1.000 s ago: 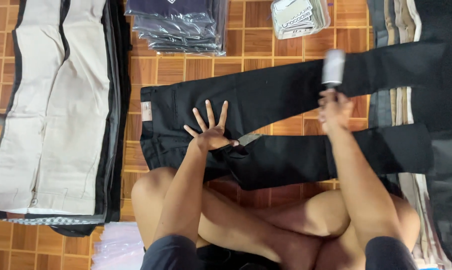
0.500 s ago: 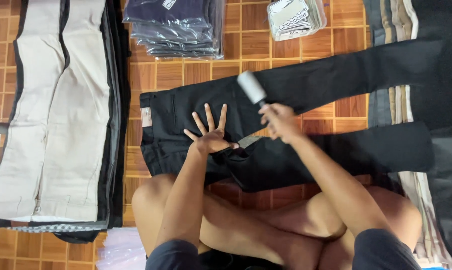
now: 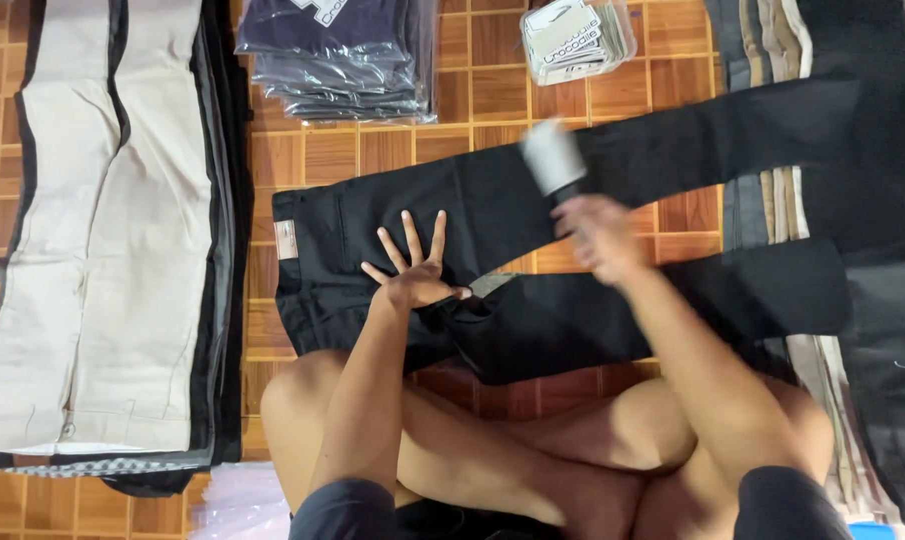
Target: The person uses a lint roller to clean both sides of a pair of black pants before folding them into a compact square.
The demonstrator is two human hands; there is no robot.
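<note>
Where black trousers [image 3: 453,200] lie, brown wooden parquet floor [image 3: 493,95], stacked folded garments [image 3: 338,55] around.

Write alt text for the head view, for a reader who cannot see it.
A seated person's left hand presses flat on black trousers spread across a brown wooden tile floor, while the right hand runs a white lint roller over one leg. Stacks of folded clothing lie around.
</note>
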